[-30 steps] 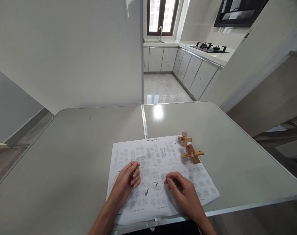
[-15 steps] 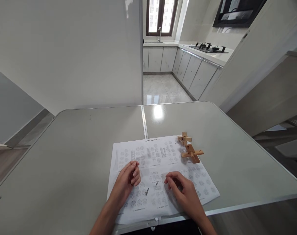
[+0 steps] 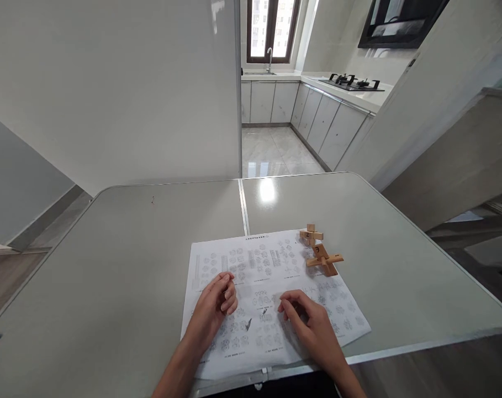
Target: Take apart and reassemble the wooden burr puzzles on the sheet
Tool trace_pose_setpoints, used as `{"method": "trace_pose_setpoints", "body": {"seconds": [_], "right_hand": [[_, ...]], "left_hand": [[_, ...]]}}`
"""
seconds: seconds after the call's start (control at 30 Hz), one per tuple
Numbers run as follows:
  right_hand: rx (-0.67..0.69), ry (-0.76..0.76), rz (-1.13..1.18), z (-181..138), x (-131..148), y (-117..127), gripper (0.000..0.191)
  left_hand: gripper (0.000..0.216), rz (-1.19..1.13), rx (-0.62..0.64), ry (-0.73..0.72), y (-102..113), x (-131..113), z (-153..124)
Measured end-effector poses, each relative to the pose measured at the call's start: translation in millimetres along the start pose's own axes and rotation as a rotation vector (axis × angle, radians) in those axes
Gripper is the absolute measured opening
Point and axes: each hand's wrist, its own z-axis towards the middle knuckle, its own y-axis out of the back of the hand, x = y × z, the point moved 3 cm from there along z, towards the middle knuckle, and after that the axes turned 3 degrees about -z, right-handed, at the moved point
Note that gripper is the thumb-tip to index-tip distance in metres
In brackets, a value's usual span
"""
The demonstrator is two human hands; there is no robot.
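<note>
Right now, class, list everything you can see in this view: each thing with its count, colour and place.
Table: one, pale grey-green, metal seam down its middle, fills the foreground.
Printed sheet: one, white with grey diagrams, at the near edge of the table.
Wooden puzzle pieces: two, light brown; a smaller one at the sheet's far right corner, a larger one just nearer.
Kitchen cabinets: white, a row along the far wall and right side.
Hob: one, black, on the worktop.
Tap: one, silver, under the window.
Left hand: fingers curled, resting on the sheet.
Right hand: fingers curled, resting on the sheet.
</note>
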Motion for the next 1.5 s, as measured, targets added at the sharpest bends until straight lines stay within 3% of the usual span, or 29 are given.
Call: {"method": "trace_pose_setpoints", "body": {"seconds": [1.5], "right_hand": [[-0.033, 0.026, 0.001, 0.2, 1.7, 0.6, 0.037]], "left_hand": [[0.038, 0.007, 0.005, -0.006, -0.8, -1.0, -1.0]]}}
